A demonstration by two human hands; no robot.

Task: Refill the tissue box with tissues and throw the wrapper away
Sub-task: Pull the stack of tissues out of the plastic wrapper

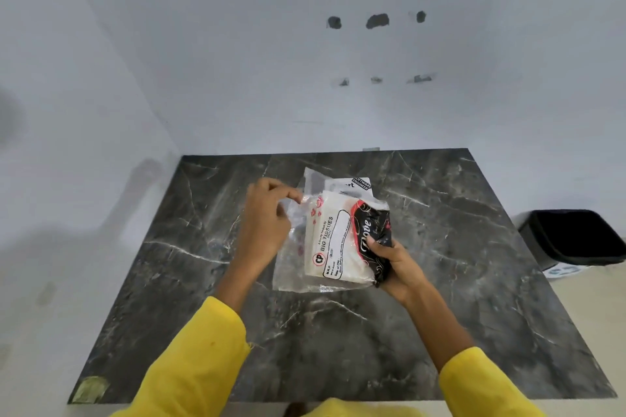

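Left sleeve (200,359): bright yellow fabric, loose and wide, cuff ending partway along the forearm, a small frayed thread at the cuff edge, one faint orange speck on the cloth. Right sleeve (487,386): same yellow fabric, cuff ending at a similar point. Left hand (267,223) and right hand (396,264): bare, no rings, watch or gloves. A fold of yellow garment shows at the bottom edge.
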